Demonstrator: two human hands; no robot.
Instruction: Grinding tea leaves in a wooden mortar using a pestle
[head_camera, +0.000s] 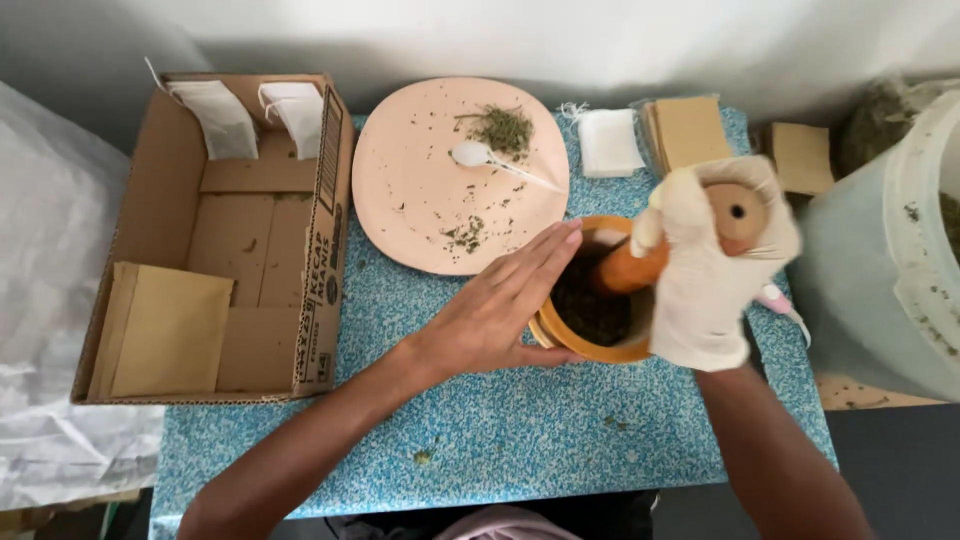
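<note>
- We saw our left hand (500, 315) laid flat and open against the near left side of the wooden mortar (592, 345), fingers stretched over its rim, steadying it rather than gripping it.
- Our right hand (705, 265), in a pale glove, was closed around the wooden pestle (640, 262), whose lower end pointed down into the bowl at a slant.
- The mortar stood right of centre in the frame on the blue speckled worktop (500, 440), with dark crushed herb (590, 310) inside it.
- We judged that good grinding here called for a firm brace on the mortar, fingertips kept off the inner rim, and short pressing turns so that nothing spilled.
- Just behind the mortar lay a pink plate (420, 200) with a small heap of dried leaves (503, 130) and a white plastic spoon (480, 156).
- In the upper left of the frame sat an open cardboard box (250, 250) holding white filter bags (222, 118) and brown paper envelopes (165, 335).
- At the upper right lay more white bags (610, 142) and brown envelopes (688, 132), and a large pale bucket (890, 260) stood at the right edge.
</note>
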